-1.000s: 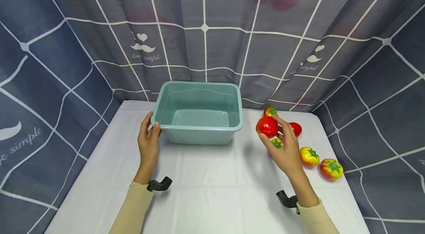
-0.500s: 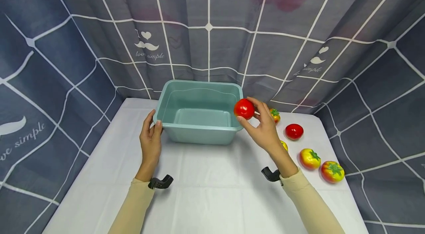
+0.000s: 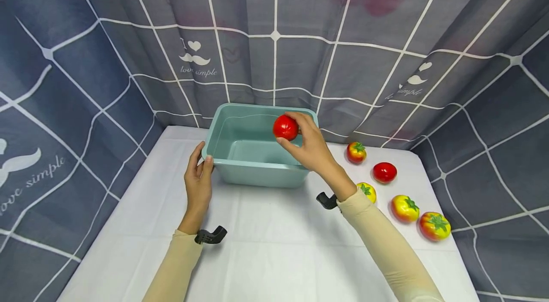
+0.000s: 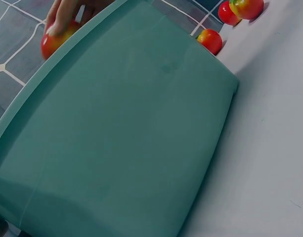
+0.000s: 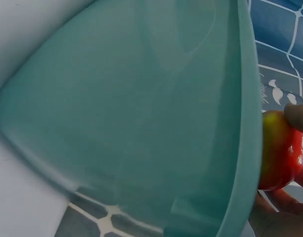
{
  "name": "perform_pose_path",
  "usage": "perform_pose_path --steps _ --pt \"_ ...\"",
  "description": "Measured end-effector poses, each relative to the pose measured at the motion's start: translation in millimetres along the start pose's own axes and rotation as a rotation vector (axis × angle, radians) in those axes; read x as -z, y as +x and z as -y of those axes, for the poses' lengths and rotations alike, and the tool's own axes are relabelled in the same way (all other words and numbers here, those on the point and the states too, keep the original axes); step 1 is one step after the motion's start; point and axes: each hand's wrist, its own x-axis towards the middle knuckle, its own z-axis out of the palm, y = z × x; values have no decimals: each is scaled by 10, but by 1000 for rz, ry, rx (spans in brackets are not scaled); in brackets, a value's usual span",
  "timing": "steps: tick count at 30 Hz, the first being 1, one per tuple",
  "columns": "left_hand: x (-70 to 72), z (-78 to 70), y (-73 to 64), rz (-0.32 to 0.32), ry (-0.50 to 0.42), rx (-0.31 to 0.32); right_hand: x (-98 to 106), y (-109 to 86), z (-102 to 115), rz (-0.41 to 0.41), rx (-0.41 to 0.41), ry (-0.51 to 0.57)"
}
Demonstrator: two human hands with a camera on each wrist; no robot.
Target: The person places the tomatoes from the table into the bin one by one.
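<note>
A light green plastic bin stands at the back of the table. At its left front corner, my left hand grips the rim, thumb on the front side and fingers along the left side. Over the bin's opening, my right hand pinches a shiny red tomato between thumb and fingers. The right wrist view shows yellow on this tomato, just beyond the bin's rim. In the left wrist view the bin's wall fills most of the picture and the left hand is almost wholly hidden.
On the right of the white-covered table lie more tomatoes: a plain red one, a red-yellow one at the back, and several yellow-red ones with green tops, such as the nearest. A dark grid-patterned curtain encloses the back and sides.
My right hand has carried the red tomato leftward from among the other tomatoes, past the bin's right rim, to above its opening. The left hand has kept its hold on the bin.
</note>
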Motion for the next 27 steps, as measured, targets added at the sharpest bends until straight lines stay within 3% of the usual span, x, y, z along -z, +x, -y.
perform_pose_path --steps 10,20,27 --pt "-17 -7 -17 2 4 1 -203 329 67 39 22 -104" --pt "-13 -5 -2 -4 7 -2 -208 307 177 18 46 -77" --pt "-4 -11 2 -5 4 16 -68 170 76 38 -5 -74"
